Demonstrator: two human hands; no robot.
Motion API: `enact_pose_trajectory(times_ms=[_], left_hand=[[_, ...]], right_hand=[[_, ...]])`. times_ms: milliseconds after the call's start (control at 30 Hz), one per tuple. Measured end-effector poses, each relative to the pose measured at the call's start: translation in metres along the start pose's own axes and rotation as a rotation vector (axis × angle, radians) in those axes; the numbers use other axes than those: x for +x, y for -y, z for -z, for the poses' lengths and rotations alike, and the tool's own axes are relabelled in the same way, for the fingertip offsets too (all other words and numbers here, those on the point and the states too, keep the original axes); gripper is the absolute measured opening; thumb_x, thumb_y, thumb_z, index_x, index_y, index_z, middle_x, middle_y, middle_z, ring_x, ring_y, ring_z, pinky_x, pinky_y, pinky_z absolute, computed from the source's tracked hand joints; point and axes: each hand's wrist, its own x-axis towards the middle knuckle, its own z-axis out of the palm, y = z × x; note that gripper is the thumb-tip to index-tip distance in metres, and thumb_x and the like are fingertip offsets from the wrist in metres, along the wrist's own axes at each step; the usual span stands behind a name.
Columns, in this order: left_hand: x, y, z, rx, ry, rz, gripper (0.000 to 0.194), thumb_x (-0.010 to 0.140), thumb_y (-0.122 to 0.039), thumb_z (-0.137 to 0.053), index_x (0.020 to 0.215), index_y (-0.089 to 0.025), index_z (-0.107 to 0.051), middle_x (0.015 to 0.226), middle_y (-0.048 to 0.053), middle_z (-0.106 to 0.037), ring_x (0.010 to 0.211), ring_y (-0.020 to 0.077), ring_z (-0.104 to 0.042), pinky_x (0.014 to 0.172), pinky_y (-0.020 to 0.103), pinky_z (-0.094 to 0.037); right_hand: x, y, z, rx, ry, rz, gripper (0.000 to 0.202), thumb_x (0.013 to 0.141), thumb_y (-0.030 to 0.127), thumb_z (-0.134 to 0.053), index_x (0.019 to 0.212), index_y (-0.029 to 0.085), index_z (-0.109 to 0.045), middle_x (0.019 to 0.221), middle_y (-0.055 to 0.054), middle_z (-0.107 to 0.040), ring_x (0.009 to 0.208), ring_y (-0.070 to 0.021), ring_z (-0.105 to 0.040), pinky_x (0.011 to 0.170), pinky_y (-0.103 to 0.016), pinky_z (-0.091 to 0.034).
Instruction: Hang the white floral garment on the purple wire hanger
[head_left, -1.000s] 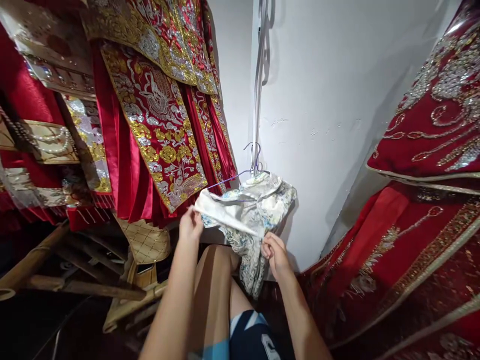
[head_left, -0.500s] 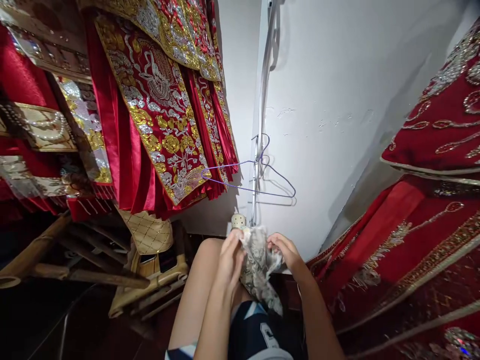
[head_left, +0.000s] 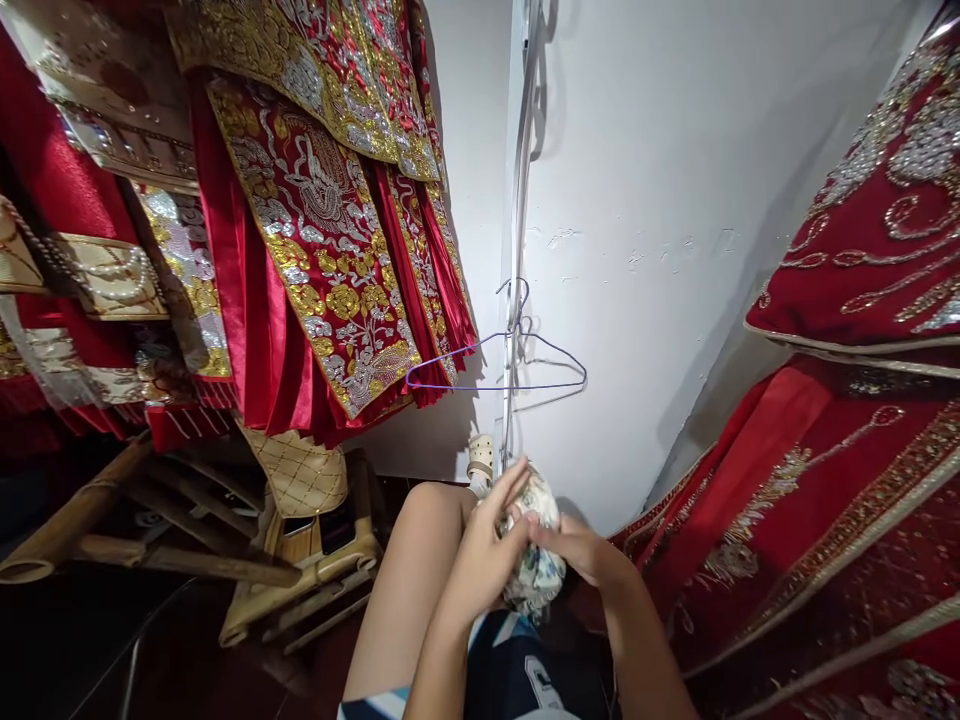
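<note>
A pale floral cloth [head_left: 547, 572] is bunched into a rounded bundle above my lap. My left hand [head_left: 491, 545] grips its left side, thumb across the front and fingers stretched along the upper edge. From the right, my right hand [head_left: 581, 548] pinches the front of the cloth, its thumb close to my left thumb. Part of the bundle is hidden behind my hands. Just beyond it, a purple wire hanger [head_left: 495, 388] hangs on a white upright pole [head_left: 519, 200] against the wall.
Red embroidered garments [head_left: 337, 270] hang at left, above a bamboo chair [head_left: 187, 560] with a quilted cream bag [head_left: 304, 475]. More red beaded clothing [head_left: 795, 490] fills the right side. A cream clog [head_left: 481, 455] is on my foot near the white wall [head_left: 630, 180].
The cloth hung loose and long between my hands; now it is gathered into a compact bundle. Both hands have moved lower and closer together on it.
</note>
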Motion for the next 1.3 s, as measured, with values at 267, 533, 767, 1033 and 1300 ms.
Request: enact_pose_trajectory(times_ms=[267,533,767,1033,1300], left_hand=[[0.026,-0.009,0.044,0.473,-0.007,0.059,0.067,0.077,-0.030,-0.075,0.140,-0.024,-0.054,0.145,0.013,-0.054,0.134,0.0347,-0.047,0.114,0.050,-0.033],[0.032,0.000,0.037,0.182,0.465,0.074,0.038,0.088,-0.051,-0.061,0.085,-0.014,-0.067,0.084,0.005,-0.067,0.076,0.0183,-0.058,0.072,0.028,-0.046],[0.034,-0.002,0.115,1.050,0.389,0.018,0.037,0.095,-0.043,-0.047,0.071,-0.018,-0.060,0.074,0.004,-0.066,0.070,0.0196,-0.057,0.070,0.028,-0.039],[0.064,-0.039,0.160,1.630,0.206,0.134,0.027,0.090,-0.018,-0.040,0.093,-0.018,-0.066,0.097,0.016,-0.070,0.103,0.0324,-0.060,0.089,0.042,-0.040],[0.052,-0.014,0.173,1.562,0.201,0.091,0.037,0.083,-0.006,-0.046,0.104,-0.023,-0.071,0.097,0.011,-0.072,0.100,0.0287,-0.060,0.085,0.035,-0.043]], right_hand=[[0.019,0.058,0.009,0.077,-0.019,-0.024,0.038,0.055,0.031,-0.088,0.086,0.018,-0.071,0.074,-0.005,-0.073,0.074,-0.0241,-0.070,0.073,-0.035,-0.055],[0.000,0.139,0.003,-0.176,0.254,0.013,0.021,0.059,0.031,-0.081,0.070,0.017,-0.070,0.064,-0.005,-0.067,0.067,-0.0250,-0.067,0.066,-0.037,-0.053],[0.061,0.146,0.063,-0.672,-0.394,0.677,0.004,0.064,0.022,-0.067,0.060,0.019,-0.065,0.055,0.002,-0.055,0.056,-0.0160,-0.052,0.055,-0.026,-0.039],[0.148,0.079,0.060,-0.536,-0.317,0.522,0.022,0.066,0.024,-0.053,0.080,0.023,-0.070,0.074,-0.002,-0.067,0.073,-0.0201,-0.057,0.076,-0.033,-0.046],[0.117,0.075,0.090,-0.648,-0.394,0.549,0.008,0.062,0.019,-0.054,0.053,0.018,-0.054,0.053,0.004,-0.045,0.059,-0.0125,-0.039,0.055,-0.024,-0.027]])
